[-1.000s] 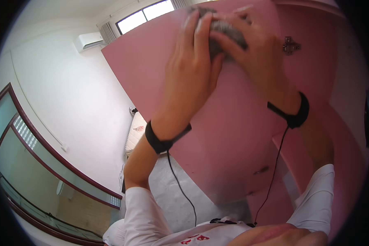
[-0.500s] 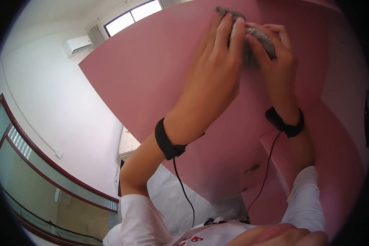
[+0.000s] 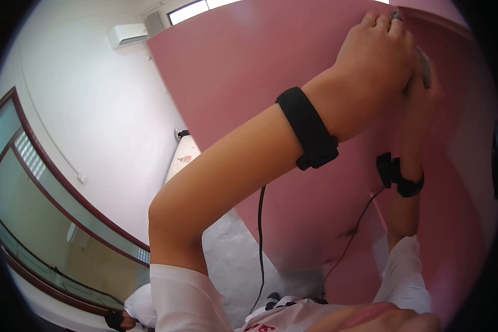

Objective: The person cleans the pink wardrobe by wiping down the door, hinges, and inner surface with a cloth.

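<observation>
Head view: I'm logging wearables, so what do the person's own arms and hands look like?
The left hand and partly hidden right hand look ungloved. A wide black strap circles each wrist, with a thin black cable below. Short white fabric sleeves cover the upper arms.

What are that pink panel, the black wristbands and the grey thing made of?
Pink panel: perhaps painted or laminated board; flat, even colour, soft sheen.
Black wristbands: probably fabric webbing; matte, wrapped snugly.
Grey thing: possibly cloth, dull-looking, but mostly hidden and blurred.
</observation>
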The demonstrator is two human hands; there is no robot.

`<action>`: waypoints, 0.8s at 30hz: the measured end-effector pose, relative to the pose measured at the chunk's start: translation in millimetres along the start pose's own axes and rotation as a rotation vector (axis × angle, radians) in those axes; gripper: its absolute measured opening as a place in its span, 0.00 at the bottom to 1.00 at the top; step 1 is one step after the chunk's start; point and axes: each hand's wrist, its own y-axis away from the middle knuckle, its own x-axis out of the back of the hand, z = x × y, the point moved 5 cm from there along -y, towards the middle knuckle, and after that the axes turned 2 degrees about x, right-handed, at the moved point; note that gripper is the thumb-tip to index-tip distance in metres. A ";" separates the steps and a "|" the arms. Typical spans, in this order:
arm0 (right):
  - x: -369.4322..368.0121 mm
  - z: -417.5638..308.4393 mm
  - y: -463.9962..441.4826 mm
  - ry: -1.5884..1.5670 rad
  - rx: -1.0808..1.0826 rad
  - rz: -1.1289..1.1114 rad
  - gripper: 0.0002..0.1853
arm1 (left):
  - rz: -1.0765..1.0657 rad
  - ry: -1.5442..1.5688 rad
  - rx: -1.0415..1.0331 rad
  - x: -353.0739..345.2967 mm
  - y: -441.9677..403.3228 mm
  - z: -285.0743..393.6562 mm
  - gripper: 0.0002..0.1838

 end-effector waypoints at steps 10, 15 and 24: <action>-83.7 -70.3 22.2 -0.046 0.198 -0.248 0.17 | 0.246 0.156 -0.098 104.4 72.6 -62.6 0.29; -129.2 -105.6 57.7 -0.074 0.141 -0.406 0.14 | 0.263 0.032 -0.022 141.5 127.6 -87.1 0.32; -144.9 -136.0 164.7 0.105 0.498 -0.749 0.24 | 0.289 0.086 0.232 128.8 275.8 -86.2 0.44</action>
